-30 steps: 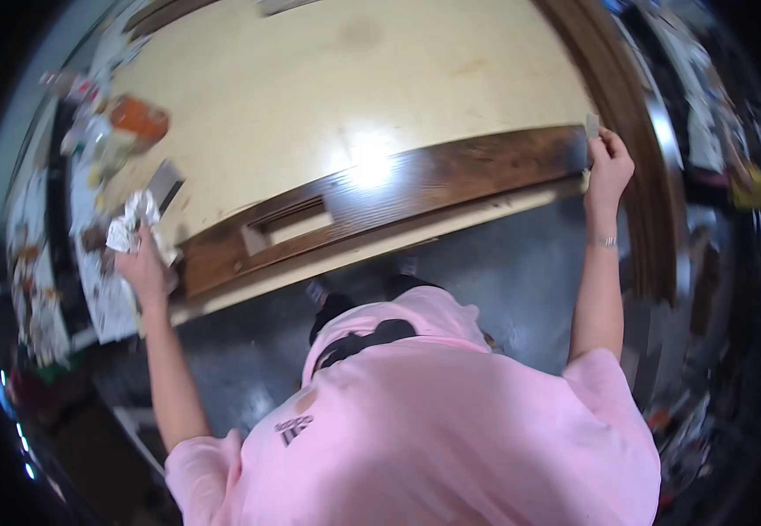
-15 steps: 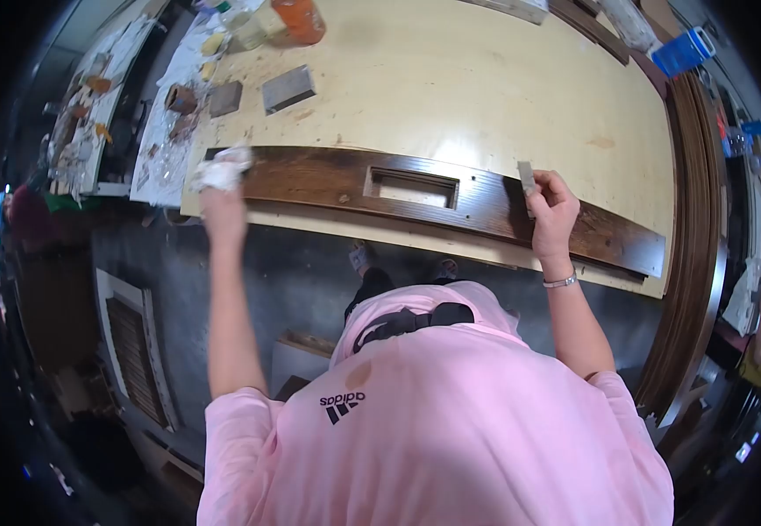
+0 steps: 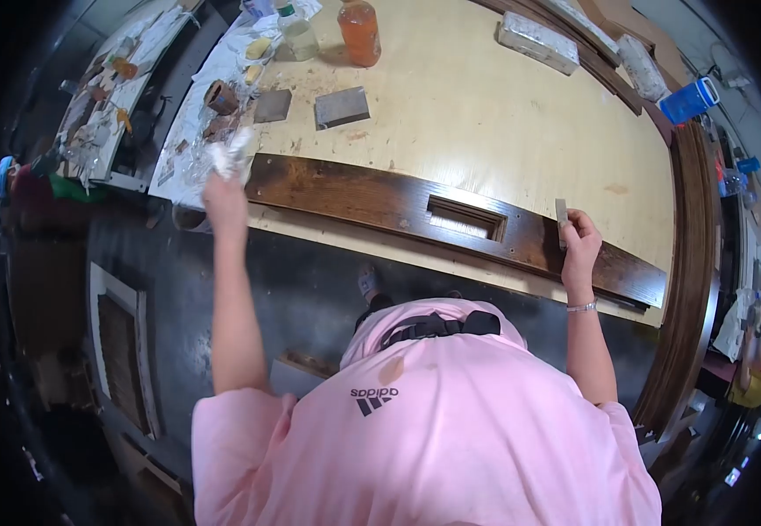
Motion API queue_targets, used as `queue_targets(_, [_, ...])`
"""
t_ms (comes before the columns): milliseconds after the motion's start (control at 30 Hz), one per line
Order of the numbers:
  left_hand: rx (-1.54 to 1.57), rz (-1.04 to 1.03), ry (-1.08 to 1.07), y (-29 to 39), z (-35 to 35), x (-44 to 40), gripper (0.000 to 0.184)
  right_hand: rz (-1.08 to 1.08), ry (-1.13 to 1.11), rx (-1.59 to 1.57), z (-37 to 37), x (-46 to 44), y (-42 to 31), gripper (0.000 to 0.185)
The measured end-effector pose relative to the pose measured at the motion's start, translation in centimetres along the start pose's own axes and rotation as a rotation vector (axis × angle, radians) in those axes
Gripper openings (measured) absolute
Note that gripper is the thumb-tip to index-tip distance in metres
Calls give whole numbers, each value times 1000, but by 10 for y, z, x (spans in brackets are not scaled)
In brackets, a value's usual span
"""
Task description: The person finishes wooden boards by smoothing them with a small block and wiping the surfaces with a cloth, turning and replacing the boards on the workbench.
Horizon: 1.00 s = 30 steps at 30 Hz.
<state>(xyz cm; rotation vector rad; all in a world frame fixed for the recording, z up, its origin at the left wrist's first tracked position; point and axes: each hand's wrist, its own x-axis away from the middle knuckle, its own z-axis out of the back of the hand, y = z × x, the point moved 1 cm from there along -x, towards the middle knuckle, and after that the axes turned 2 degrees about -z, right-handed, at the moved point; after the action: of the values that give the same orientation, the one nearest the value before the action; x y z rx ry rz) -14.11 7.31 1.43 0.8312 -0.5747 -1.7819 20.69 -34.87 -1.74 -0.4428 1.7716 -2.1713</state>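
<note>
My left hand (image 3: pixel 224 203) is closed around a crumpled white cloth (image 3: pixel 230 156), just beyond the left end of a dark brown stained wooden board (image 3: pixel 345 194). Lying along the near edge of the workbench, the board has a rectangular cut-out toward its right half. My right hand (image 3: pixel 582 245) pinches a small, thin grey-brown strip (image 3: pixel 561 212), possibly folded sandpaper, upright over the board right of the cut-out. Whether the strip touches the wood I cannot tell.
Two grey blocks, one a wider block (image 3: pixel 342 108), lie behind the board. An orange liquid bottle (image 3: pixel 359 35) and a clear bottle (image 3: pixel 296 35) stand at the back left. A wrapped block (image 3: pixel 538 42) and blue jug (image 3: pixel 689 100) are at the back right.
The view has turned, so the bench and board appear farther right. My left hand with the cloth has gone off the board's left end. The right hand still pinches the strip.
</note>
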Motion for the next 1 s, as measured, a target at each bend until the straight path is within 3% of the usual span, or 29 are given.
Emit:
queue_targets(67, [111, -24, -284, 30, -28, 36, 39, -87, 38, -78, -3, -3, -10, 21])
queue_targets(133, [-311, -609, -254, 69, -48, 77, 52, -76, 11, -302, -26, 1, -31, 25])
queue_targets(200, [-150, -610, -348, 106, -46, 98, 60, -25, -110, -339, -60, 12, -64, 30])
queue_targets(300, [224, -702, -406, 146, -33, 111, 57, -63, -429, -482, -123, 31, -101, 32])
queue_targets(333, [382, -708, -441, 152, -33, 111, 53, -141, -495, -512, -143, 40, -111, 33])
queue_targets(400, [585, -501, -464, 156, -30, 114, 43, -71, -582, -516, -180, 50, -119, 32])
queue_targets(467, [544, -501, -412, 132, -22, 94, 38, -125, -669, -491, -200, 51, -124, 32])
queue_targets(500, [523, -498, -385, 119, -15, 80, 36, -15, -655, -282, -208, 52, -127, 36])
queue_targets(567, [413, -280, -217, 82, 1, 35, 34, 200, -602, 139, -221, 56, -131, 45])
queue_targets(667, [37, -229, -19, -17, 1, -40, 37, 630, -544, 460, -244, 63, -127, 64])
queue_targets(700, [-27, -227, -36, -53, -8, -59, 37, 654, -607, 500, -254, 64, -125, 77])
queue_targets(800, [-295, -119, -121, -90, -24, -84, 38, 809, -640, 599, -290, 67, -118, 80])
queue_targets(900, [-456, -207, -68, -95, -43, -90, 38, 858, -731, 737, -321, 74, -104, 73])
queue_targets(1000, [61, -258, -63, -62, -47, -79, 35, 979, -772, 819, -336, 83, -94, 59])
